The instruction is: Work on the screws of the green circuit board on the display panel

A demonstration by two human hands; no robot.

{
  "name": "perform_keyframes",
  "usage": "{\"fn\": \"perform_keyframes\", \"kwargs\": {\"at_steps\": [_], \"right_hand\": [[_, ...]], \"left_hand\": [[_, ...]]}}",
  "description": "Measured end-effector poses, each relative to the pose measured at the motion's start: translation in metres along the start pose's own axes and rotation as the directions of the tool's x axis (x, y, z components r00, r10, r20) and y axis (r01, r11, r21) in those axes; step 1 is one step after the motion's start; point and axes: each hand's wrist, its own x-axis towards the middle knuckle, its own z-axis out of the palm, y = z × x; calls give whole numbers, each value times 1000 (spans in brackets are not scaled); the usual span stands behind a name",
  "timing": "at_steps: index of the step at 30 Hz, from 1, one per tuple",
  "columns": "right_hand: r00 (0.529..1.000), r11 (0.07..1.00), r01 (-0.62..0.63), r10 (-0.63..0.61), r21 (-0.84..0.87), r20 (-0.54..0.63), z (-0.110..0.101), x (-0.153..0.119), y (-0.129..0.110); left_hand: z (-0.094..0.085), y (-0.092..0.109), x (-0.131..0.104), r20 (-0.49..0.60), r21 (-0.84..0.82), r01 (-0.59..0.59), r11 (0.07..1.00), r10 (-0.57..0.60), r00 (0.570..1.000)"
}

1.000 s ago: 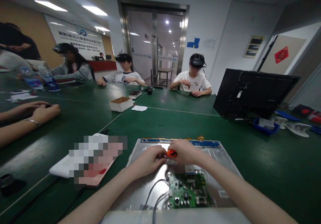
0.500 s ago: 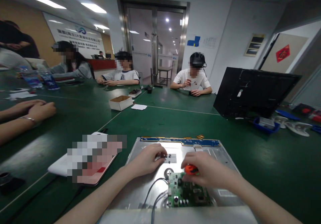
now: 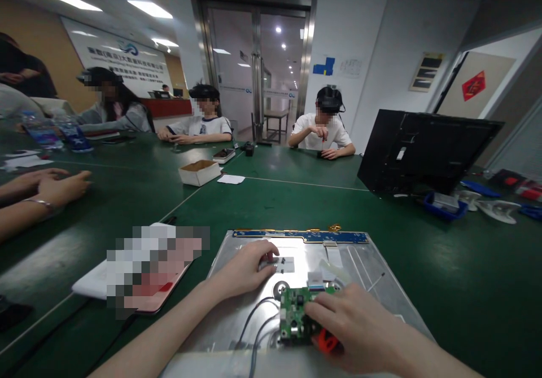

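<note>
One right hand grips one red tool over one green board; one left hand curls, fingers parted.

A seamed green table carries a metal-backed display panel in the foreground, a pink phone-shaped slab left of it, an open white box beside a paper slip, two plastic bottles, a black monitor and a blue tray.
</note>
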Motion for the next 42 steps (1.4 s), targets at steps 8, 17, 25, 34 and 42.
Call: {"fn": "perform_keyframes", "kwargs": {"at_steps": [8, 17, 25, 34, 42], "right_hand": [[967, 988, -79, 109, 136, -231, -22, 11, 29], [960, 965, -116, 170, 234, -224, -33, 31, 54], [982, 961, -83, 124, 262, -144, -40, 18, 39], [987, 979, -74, 44, 192, 156, -16, 8, 11], [986, 958, -115, 78, 263, 146, -8, -1, 9]], "left_hand": [[0, -2, 3, 18, -9, 0, 1000, 0, 1000], [5, -6, -1, 5, -30, -2, 1000, 2, 1000], [3, -5, 1, 16, 27, -22, 999, 22, 1000], [3, -3, 0, -7, 13, -49, 999, 49, 999], [2, -3, 1, 0, 13, -46, 999, 46, 999]]}}
